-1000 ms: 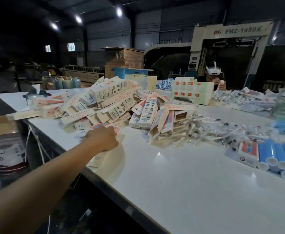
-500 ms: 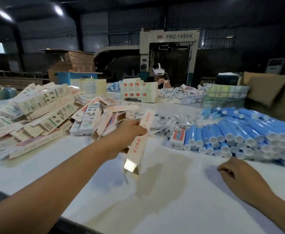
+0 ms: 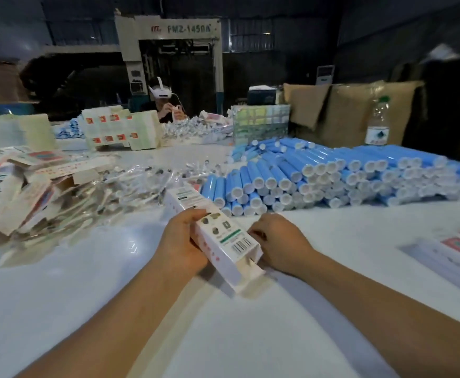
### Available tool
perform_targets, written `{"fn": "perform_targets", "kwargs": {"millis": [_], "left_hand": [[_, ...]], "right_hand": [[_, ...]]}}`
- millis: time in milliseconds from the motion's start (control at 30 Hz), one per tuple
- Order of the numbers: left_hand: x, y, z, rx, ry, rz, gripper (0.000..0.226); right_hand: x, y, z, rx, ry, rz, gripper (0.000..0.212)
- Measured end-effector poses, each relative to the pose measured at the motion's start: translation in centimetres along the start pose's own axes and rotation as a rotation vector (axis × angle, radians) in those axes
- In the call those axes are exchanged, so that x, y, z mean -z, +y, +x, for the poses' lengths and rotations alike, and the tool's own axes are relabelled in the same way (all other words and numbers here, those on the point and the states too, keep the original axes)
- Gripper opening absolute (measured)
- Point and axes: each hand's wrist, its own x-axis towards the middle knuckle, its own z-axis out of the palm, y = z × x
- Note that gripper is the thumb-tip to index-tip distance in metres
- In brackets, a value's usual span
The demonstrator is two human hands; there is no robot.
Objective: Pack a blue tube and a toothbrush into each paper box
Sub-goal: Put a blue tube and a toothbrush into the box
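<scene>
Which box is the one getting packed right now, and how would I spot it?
Start at the big pile of blue tubes on the white table, then look just in front of it. The paper box is held between the left hand and the right hand. Unlike the heaped boxes on the left, it is lifted, barcode up, with its near end open.

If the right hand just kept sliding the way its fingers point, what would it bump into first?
The right hand points left, and its fingertips are already at the side of the paper box that the left hand grips. The box comes first, then probably the left hand behind it.
</scene>
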Motion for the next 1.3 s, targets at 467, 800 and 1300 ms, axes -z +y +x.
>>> {"fn": "perform_targets", "kwargs": {"millis": [467,800,1300], "left_hand": [[-0.6,-0.4,-0.5,-0.129,-0.012,-0.057,0.052],[1.3,0.0,-1.2,-1.212,-0.144,1.847,0.094],[0.6,-2.8,-1.2,-1.009,-0.223,2.219,0.07]], "right_hand": [[1.5,-1.4,-1.8,-0.16,-0.124,0.993,0.018],[2.4,0.6,-1.2,-0.298,0.075,1.062,0.027],[3.3,0.7,0.3,-0.261,0.207,0.544,0.026]]}}
